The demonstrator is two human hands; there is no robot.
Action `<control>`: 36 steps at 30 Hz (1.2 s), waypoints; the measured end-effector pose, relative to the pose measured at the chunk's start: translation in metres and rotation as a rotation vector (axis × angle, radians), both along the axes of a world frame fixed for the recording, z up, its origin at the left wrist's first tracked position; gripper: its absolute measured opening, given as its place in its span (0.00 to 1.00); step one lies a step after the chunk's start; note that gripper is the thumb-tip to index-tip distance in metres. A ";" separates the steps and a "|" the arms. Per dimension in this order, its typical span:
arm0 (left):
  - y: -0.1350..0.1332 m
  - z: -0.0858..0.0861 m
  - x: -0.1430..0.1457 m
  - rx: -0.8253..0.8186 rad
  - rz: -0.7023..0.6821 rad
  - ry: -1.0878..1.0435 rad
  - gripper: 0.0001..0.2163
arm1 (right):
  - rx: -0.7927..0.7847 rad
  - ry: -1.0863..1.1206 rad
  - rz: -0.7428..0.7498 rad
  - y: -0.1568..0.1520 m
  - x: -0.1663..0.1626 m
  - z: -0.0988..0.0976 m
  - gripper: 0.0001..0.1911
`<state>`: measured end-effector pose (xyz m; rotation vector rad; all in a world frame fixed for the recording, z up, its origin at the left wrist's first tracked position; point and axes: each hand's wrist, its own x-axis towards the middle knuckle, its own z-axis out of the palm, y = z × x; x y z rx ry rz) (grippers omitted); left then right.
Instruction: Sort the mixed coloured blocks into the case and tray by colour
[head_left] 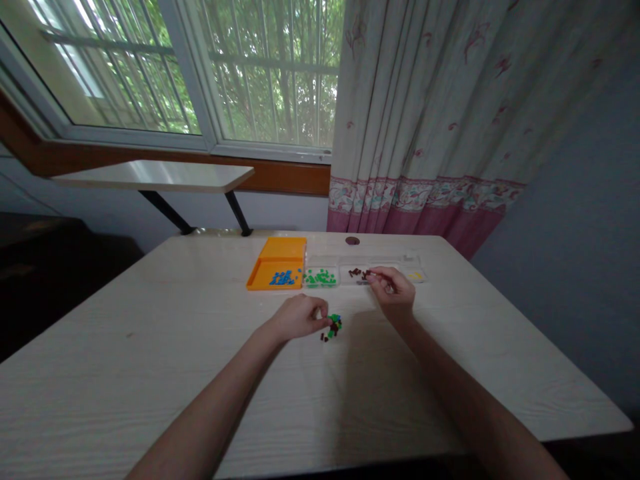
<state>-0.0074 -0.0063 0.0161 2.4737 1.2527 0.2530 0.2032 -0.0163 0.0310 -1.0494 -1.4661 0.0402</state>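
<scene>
Pieces of brown colour lie in the clear tray, just left of the nearly closed right hand, the nearer one; its hold cannot be told. The left hand pinches the mixed-colour cluster by its left edge.

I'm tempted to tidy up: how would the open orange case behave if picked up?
The orange case looks like thin, shallow plastic, so it is probably light and fairly stiff. Its lid is folded back and may swing during lifting. The blue pieces inside look loose and would likely slide if it tilted.
</scene>
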 end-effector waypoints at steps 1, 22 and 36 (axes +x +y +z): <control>0.000 0.000 0.000 -0.002 -0.005 0.002 0.13 | 0.003 0.004 0.001 0.000 0.000 0.000 0.07; 0.006 -0.005 -0.006 0.104 0.013 0.049 0.14 | -0.280 -0.136 -0.081 0.053 0.029 -0.048 0.16; 0.010 -0.003 -0.014 0.102 0.073 0.075 0.16 | -0.452 -0.387 0.286 0.027 0.008 -0.056 0.08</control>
